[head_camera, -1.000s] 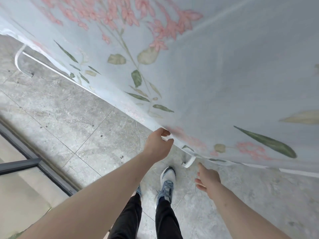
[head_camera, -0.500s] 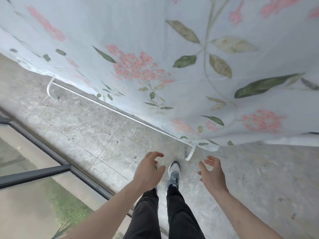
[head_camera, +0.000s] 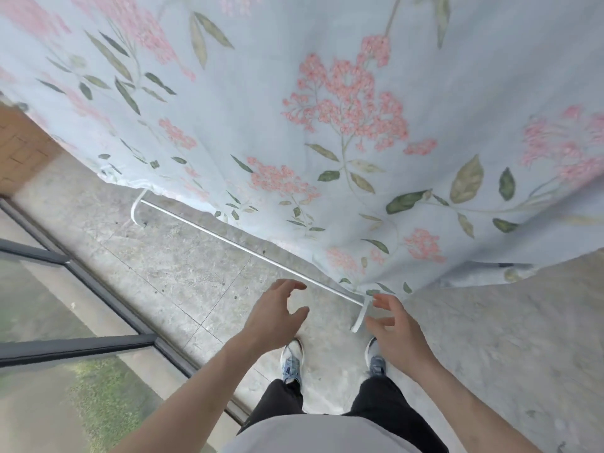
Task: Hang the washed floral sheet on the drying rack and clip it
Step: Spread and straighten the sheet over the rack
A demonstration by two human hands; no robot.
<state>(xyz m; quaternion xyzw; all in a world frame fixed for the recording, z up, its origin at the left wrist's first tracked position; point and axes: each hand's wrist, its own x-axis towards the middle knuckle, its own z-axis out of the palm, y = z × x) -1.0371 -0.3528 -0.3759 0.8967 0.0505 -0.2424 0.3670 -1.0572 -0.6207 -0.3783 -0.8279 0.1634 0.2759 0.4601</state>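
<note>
Grey stone floor (head_camera: 183, 276) runs under the floral sheet (head_camera: 327, 125), which hangs draped over the drying rack, its hem just above the rack's white base bar (head_camera: 248, 248), so it can dry spread out. Left hand (head_camera: 277, 315) and right hand (head_camera: 397, 328) hover below the hem, fingers loosely spread, holding nothing. No clip shows. A dark door frame (head_camera: 98, 282) lies close on the left.

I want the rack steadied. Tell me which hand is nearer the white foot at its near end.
Right. The right hand hangs open just beside the rack's white foot, not touching it. The left hand hangs open farther off, on the foot's other side.
</note>
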